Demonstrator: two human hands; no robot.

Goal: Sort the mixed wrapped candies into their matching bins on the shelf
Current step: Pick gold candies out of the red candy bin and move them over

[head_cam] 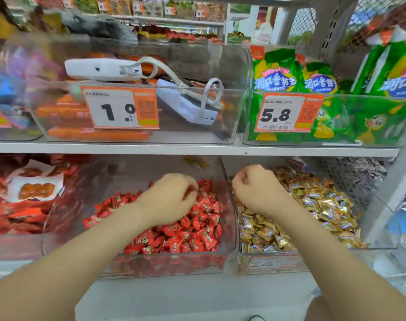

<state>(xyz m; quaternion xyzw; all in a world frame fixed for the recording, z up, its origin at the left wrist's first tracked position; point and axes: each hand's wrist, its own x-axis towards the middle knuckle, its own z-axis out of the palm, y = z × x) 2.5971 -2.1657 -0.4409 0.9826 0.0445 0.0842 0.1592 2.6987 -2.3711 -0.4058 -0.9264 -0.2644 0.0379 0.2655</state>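
Observation:
Two clear bins stand side by side on the lower shelf. The left bin [165, 266] holds red wrapped candies [197, 235]; the right bin [267, 262] holds gold wrapped candies [325, 205]. My left hand [169, 198] is curled down into the red pile, its fingertips pinching among red wrappers. Just past the divider, my right hand [255, 188] hovers over the gold bin's left side. Its fingers are curled and nothing shows in them. One gold-orange candy [195, 162] lies alone at the back of the red bin.
The shelf board [197, 149] runs close above both hands. On it a clear bin [139, 137] holds orange sausages and white power banks [104, 69], beside green snack bags [318, 82]. Red packets [23, 205] fill the lower left; wire mesh [350, 179] is at the right.

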